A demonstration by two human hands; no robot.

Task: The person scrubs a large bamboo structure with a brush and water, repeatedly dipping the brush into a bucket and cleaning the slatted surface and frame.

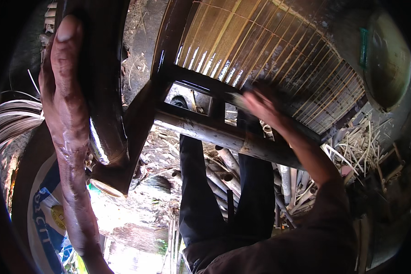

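My left hand [67,91] lies along a thick, dark, glossy bamboo pole [106,91] at the left. One finger is stretched out against the pole; the others are mostly hidden. On the right, my right hand [261,106] is blurred by motion above the dark cross rail [196,78] of a bamboo frame, at the lower edge of a slatted bamboo panel [223,41]. Its fingers are bent round something with a pale edge and a dark, smeared part, too blurred to name. The panel's slats shine as if wet near the rail.
A pale bamboo bar [205,129] crosses in front of my legs. Cut bamboo poles [228,171] lie below, with pale shavings [358,144] at the right. A basin [388,68] stands far right. Coiled strips [18,116] and a printed sack [43,214] are at the left.
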